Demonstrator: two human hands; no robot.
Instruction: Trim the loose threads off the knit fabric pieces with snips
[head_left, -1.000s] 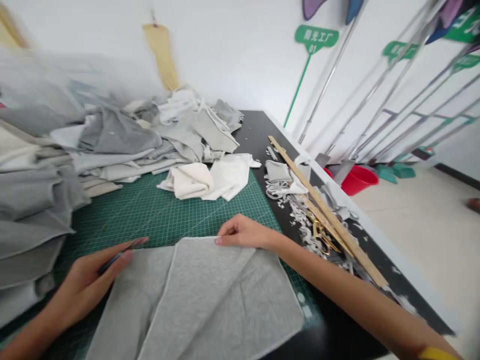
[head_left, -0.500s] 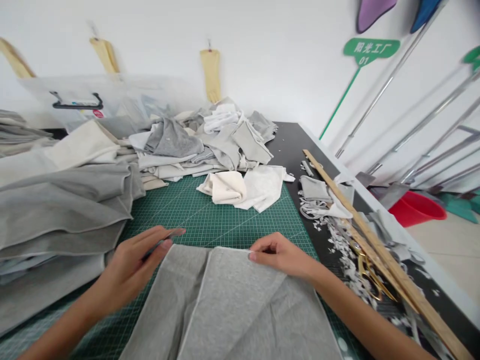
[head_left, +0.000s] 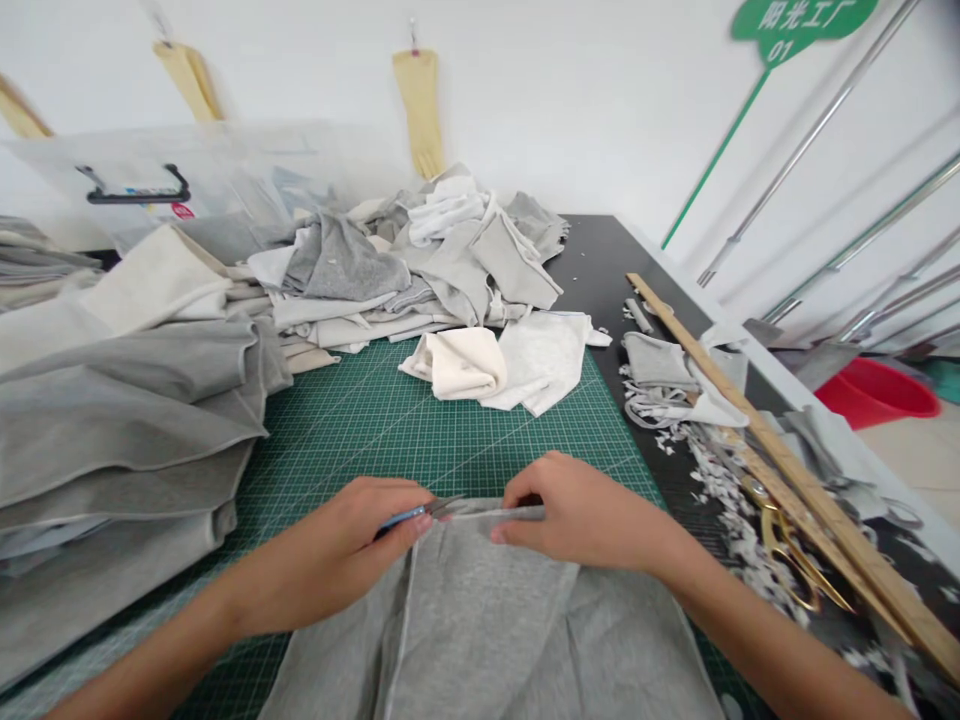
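Note:
A grey cloth (head_left: 480, 610) with a pale stitched edge lies in front of me on the green cutting mat (head_left: 360, 430). My left hand (head_left: 375, 530) is closed round small thread snips (head_left: 405, 517) with a blue handle. Their metal tip rests close to the cloth's top edge; whether the blades touch the fabric I cannot tell. At that same edge, my right hand (head_left: 555, 510) pinches the cloth between thumb and fingers, with a narrow strip of it folded up.
Stacked grey cloths (head_left: 127, 420) stand at the left. A heap of fabric pieces (head_left: 442, 250) lies behind, with a folded cream cloth (head_left: 457, 362) before it. Along the right are wooden rulers (head_left: 750, 415), gold-handled scissors (head_left: 780, 550) and scraps (head_left: 720, 500). A clear box (head_left: 210, 170) sits behind.
My left hand has moved right with the snips, from beside the cloth's left corner to its top edge near my right hand. My right hand still grips the edge, now folded up. The view has shifted.

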